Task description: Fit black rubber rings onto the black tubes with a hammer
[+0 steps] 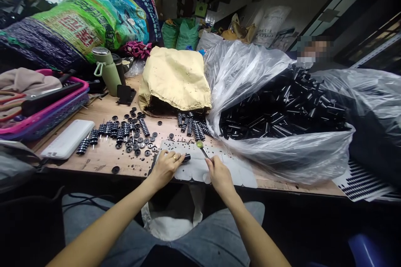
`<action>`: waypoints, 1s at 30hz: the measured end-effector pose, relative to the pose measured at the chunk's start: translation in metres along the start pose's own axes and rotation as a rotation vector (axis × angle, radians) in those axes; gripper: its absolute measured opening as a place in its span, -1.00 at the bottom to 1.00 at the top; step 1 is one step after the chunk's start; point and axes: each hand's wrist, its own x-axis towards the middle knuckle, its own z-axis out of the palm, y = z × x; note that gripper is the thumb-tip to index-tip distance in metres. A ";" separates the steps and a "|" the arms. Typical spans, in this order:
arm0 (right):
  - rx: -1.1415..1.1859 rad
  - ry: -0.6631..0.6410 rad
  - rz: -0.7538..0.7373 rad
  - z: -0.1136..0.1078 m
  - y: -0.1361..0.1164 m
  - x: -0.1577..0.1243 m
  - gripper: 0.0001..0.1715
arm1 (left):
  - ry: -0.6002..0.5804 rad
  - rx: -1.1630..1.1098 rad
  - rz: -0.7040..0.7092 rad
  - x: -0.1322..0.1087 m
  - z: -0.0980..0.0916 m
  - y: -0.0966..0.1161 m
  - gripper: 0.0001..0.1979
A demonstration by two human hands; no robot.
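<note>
My left hand [166, 167], with a ring on one finger, is closed round a short black cylinder [187, 157] on the grey sheet [216, 171]. In my right hand [219, 175] is a slim metal-shafted tool with a round yellow-green end [199, 144], like a small mallet. That end is raised slightly beyond and to the right of the cylinder. Beyond it lie several ribbed black stacks of discs [189, 124]. Left of my hands are more disc stacks on metal pins [120, 134] and many loose black discs [136, 147].
A large clear plastic bag [282, 154] of black tubular parts [282, 108] bulges over the right side. Behind stands a yellow sack [175, 75]. A white power bank [67, 139], a pink basket [62, 104] and a green bottle [108, 73] stand left. The table's front edge runs below my hands.
</note>
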 end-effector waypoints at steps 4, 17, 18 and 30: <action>0.095 -0.041 -0.039 -0.002 -0.010 -0.015 -0.60 | -0.009 0.059 -0.007 -0.001 0.000 0.003 -0.63; 0.149 -0.044 -0.347 -0.016 -0.082 -0.025 -0.50 | 0.015 0.051 -0.101 -0.001 0.031 0.044 -0.44; 0.059 -0.118 -0.335 -0.010 -0.084 -0.025 -0.52 | 0.027 0.059 -0.105 0.000 0.033 0.042 -0.44; -0.198 -0.079 -0.006 -0.001 -0.033 0.017 -0.57 | -0.235 -0.318 -0.174 0.013 -0.025 0.034 -0.74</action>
